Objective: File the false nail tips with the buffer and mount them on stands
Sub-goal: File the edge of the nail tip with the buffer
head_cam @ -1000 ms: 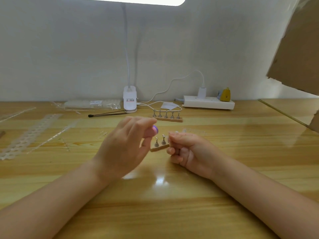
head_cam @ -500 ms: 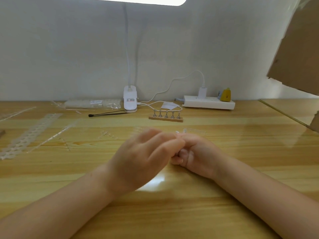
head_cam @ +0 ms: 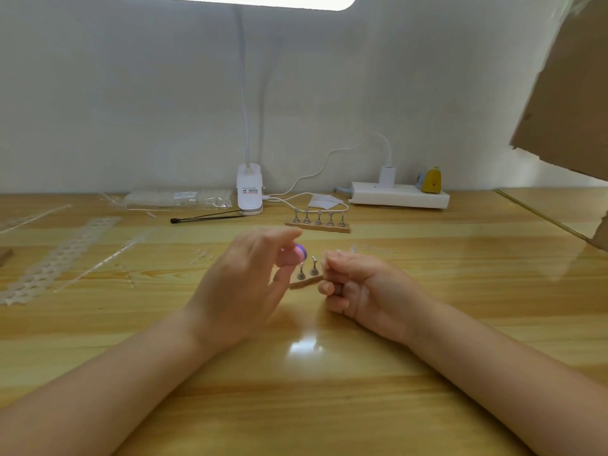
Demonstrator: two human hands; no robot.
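Left hand (head_cam: 240, 284) pinches a small purple-and-pink buffer block (head_cam: 300, 252) in curled fingers, just left of and above the near wooden stand strip with metal pegs (head_cam: 307, 277). Right hand (head_cam: 358, 287) just right of that strip, fingers curled; any nail tip in it too small to tell. Strip lies on the yellow wooden surface (head_cam: 329, 390); a second five-peg stand strip (head_cam: 318, 222) sits behind it.

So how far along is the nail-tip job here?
Early. Done: nothing visibly mounted; the far stand shows bare pegs. In hand: left hand grips the purple buffer; right hand pinches something small, unclear, above the near stand. Left: filing and mounting.
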